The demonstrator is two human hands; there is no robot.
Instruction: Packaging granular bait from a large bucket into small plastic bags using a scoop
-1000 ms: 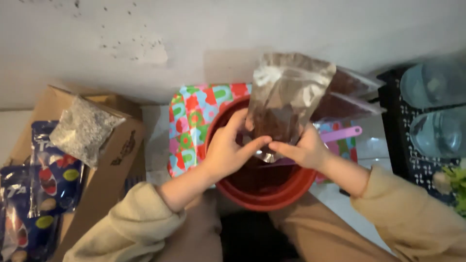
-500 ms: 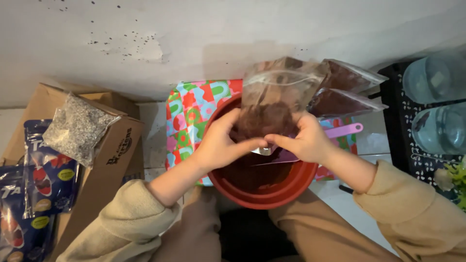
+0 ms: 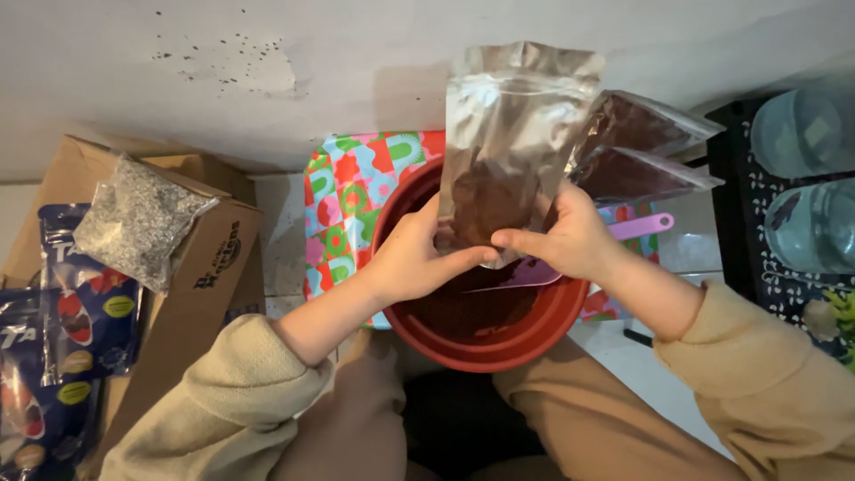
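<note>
While gripped by both hands (image 3: 499, 249), pouch (image 3: 508, 142) stands over bowl (image 3: 485, 352).

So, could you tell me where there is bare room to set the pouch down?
Bare floor shows between the cardboard box and the patterned mat, and right of the red bowl beside the right sleeve. Behind the bowl it is crowded: filled pouches, a pink scoop, then jars.

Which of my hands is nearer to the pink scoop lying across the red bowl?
Right. The right hand sits directly over the pink scoop, covering its middle. The left hand is on the far side of the foil pouch, over the red bowl's left half.
</note>
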